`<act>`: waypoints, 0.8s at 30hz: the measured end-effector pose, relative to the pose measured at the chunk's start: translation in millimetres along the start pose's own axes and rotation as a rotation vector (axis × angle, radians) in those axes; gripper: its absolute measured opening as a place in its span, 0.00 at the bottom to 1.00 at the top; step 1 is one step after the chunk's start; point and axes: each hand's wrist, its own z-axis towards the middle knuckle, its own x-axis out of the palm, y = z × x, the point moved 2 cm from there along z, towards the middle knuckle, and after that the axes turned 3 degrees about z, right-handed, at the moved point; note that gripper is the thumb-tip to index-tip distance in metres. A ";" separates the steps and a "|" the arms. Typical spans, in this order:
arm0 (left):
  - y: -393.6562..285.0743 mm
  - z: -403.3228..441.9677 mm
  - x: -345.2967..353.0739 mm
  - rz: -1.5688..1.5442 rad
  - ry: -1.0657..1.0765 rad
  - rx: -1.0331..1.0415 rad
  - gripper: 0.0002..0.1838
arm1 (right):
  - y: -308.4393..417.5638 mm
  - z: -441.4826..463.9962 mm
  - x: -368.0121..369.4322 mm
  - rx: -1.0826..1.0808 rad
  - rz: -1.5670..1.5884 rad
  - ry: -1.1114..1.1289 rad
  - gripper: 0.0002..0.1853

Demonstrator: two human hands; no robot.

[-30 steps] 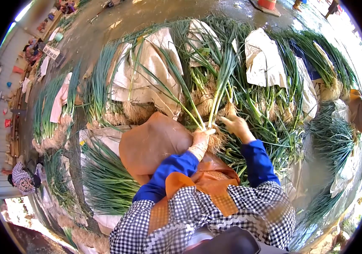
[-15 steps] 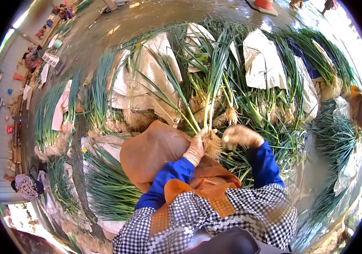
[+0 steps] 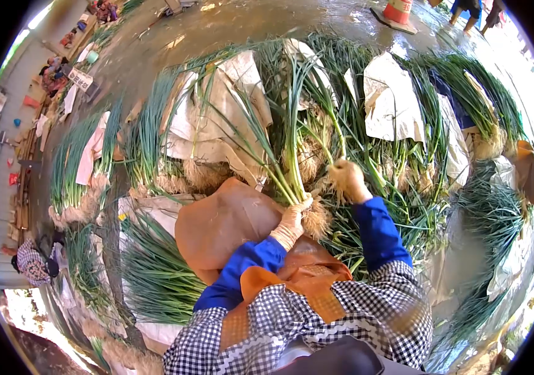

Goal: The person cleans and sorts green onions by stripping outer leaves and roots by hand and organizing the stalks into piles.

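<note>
My left hand [image 3: 291, 224] is closed round the stems of several green onions [image 3: 293, 165], just above their hairy roots [image 3: 317, 219], over my brown apron [image 3: 229, 219]. To the right, my right hand [image 3: 349, 180] has its fingers curled round the root end of another green onion [image 3: 340, 134], whose stem rises away from me. A pale sack [image 3: 217, 119] lies across a row of onion bundles ahead of my hands. A pile of loose green onions [image 3: 398, 219] lies to the right of my lap.
A heap of green onions [image 3: 154, 269] rests at my left. A white sack [image 3: 392, 103] covers bundles ahead right. An orange and white cone [image 3: 398, 11] stands at the top. A person [image 3: 33, 262] is at the far left, and another person's legs [image 3: 467, 17] show top right.
My right hand first pointed beside the held roots, then moved as a blur, and has now closed on another onion. The onions in my left hand have gained stems and their tops have shifted left.
</note>
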 end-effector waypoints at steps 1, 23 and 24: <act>5.6 -2.9 -0.3 -0.022 -0.032 -0.100 0.09 | 2.8 -22.7 6.6 0.020 0.202 0.062 0.15; 3.2 -8.7 0.7 -0.027 -0.107 -0.098 0.11 | -77.8 -126.9 -42.5 0.335 0.745 0.283 0.14; 0.0 -8.6 3.2 -0.092 -0.119 -0.139 0.11 | -80.4 -122.5 -47.4 0.351 0.756 0.227 0.15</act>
